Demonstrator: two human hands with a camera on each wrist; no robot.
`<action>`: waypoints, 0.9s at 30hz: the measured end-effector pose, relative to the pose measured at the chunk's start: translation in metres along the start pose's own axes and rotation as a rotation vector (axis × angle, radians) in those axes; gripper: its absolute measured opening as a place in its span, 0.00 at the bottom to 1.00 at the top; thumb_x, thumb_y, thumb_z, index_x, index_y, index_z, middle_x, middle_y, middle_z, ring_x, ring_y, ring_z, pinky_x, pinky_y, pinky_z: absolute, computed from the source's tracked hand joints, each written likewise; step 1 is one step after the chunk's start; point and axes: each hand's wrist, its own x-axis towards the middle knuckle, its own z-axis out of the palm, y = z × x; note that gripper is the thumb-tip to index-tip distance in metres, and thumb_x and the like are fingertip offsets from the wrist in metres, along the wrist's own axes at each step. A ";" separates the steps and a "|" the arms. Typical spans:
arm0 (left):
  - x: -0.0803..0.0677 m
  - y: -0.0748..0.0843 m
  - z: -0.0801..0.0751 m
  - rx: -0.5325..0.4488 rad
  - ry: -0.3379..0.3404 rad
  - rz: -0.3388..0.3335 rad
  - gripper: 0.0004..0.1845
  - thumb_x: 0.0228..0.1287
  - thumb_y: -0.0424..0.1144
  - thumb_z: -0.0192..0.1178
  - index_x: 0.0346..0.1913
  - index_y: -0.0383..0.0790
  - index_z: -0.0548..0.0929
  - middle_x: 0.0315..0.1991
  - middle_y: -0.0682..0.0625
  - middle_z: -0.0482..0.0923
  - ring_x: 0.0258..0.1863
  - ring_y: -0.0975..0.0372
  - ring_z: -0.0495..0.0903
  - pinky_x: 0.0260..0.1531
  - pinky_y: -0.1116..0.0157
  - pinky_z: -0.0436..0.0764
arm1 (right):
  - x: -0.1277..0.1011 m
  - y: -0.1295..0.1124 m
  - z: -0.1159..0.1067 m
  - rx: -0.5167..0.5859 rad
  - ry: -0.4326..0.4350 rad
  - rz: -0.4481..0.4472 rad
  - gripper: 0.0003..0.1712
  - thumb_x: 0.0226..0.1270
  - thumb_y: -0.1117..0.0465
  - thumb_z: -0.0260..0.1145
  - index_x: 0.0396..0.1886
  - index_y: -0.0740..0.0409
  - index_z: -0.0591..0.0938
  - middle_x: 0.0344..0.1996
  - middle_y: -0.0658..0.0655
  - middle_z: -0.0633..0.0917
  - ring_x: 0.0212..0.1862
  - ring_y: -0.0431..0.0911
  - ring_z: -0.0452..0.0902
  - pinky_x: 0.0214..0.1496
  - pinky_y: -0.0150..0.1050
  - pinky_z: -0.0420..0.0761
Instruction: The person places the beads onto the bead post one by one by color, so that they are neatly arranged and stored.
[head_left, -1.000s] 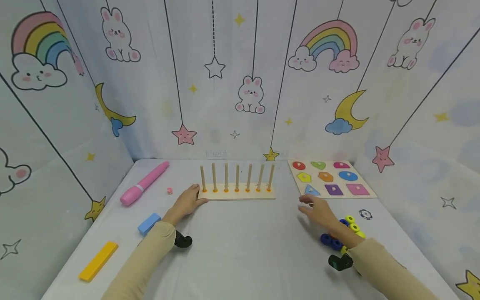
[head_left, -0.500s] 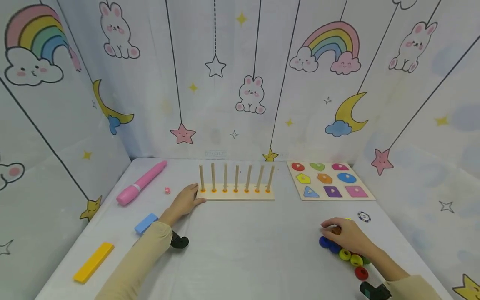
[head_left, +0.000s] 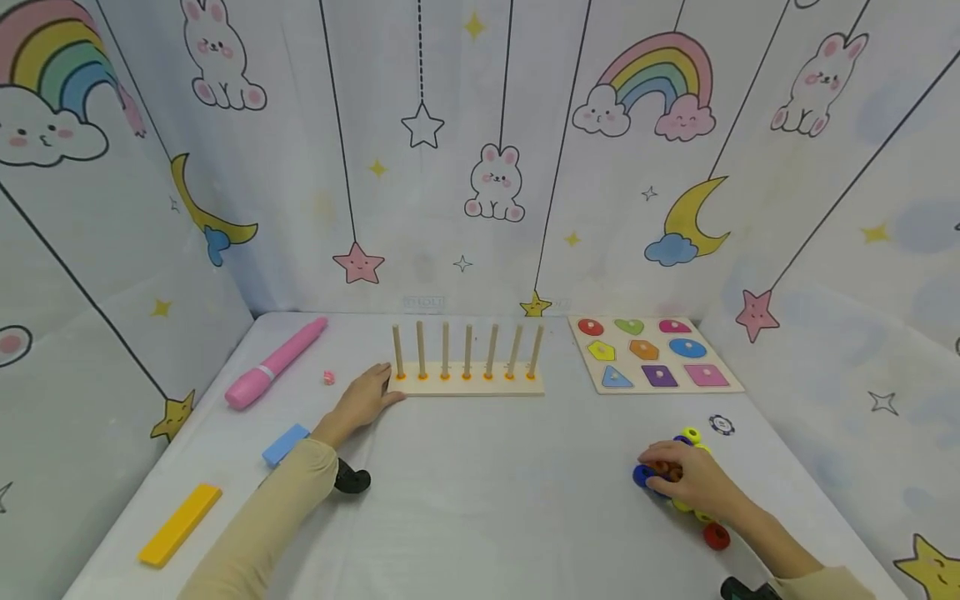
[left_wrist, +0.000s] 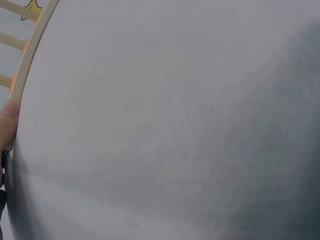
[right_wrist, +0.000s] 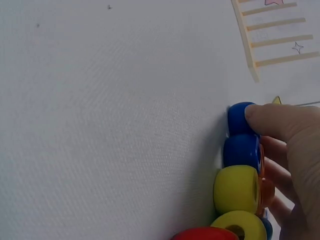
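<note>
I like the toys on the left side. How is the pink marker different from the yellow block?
The pink marker is round and fat, with a pale band near its cap; the yellow block is flat and plain. The marker lies far back near the wall, while the block lies close to the table's front edge. Both are long, lie slanted the same way on the white table, and neither hand touches them.

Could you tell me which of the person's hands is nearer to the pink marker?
Left. The left hand rests against the peg board's left end, right of the pink marker. The right hand is far across the table on the rings.
</note>
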 end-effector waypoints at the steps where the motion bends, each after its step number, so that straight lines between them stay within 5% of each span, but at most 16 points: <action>1: 0.000 0.000 0.000 0.000 0.001 0.002 0.37 0.66 0.49 0.58 0.63 0.19 0.64 0.66 0.30 0.61 0.66 0.40 0.58 0.66 0.46 0.58 | 0.000 0.000 0.001 0.001 0.001 -0.003 0.17 0.52 0.56 0.75 0.43 0.48 0.85 0.44 0.47 0.83 0.46 0.46 0.79 0.47 0.41 0.82; 11: 0.001 0.000 -0.002 -0.011 -0.026 -0.006 0.37 0.66 0.49 0.58 0.64 0.20 0.63 0.66 0.30 0.60 0.67 0.41 0.57 0.67 0.48 0.57 | -0.001 0.000 0.012 -0.009 0.005 0.018 0.18 0.51 0.60 0.75 0.43 0.43 0.85 0.44 0.43 0.83 0.48 0.43 0.78 0.51 0.44 0.80; 17: 0.001 -0.005 0.000 -0.058 -0.025 0.026 0.41 0.65 0.56 0.56 0.65 0.22 0.64 0.66 0.31 0.61 0.67 0.41 0.57 0.67 0.49 0.55 | 0.006 -0.002 0.009 0.020 0.042 -0.006 0.16 0.52 0.58 0.75 0.43 0.48 0.85 0.46 0.51 0.85 0.52 0.54 0.78 0.57 0.50 0.74; 23: 0.001 -0.004 -0.004 -0.047 -0.059 0.019 0.38 0.66 0.51 0.58 0.65 0.22 0.64 0.66 0.30 0.60 0.66 0.40 0.57 0.66 0.47 0.56 | 0.042 -0.018 -0.001 0.088 0.118 -0.100 0.16 0.55 0.63 0.72 0.46 0.55 0.84 0.44 0.51 0.85 0.48 0.51 0.80 0.44 0.45 0.83; 27: 0.002 -0.004 -0.007 -0.041 -0.065 0.039 0.38 0.66 0.52 0.57 0.64 0.21 0.64 0.66 0.30 0.60 0.66 0.39 0.58 0.66 0.46 0.57 | 0.084 -0.039 -0.010 0.174 0.154 -0.140 0.17 0.58 0.66 0.70 0.49 0.59 0.83 0.42 0.52 0.85 0.44 0.46 0.82 0.45 0.43 0.83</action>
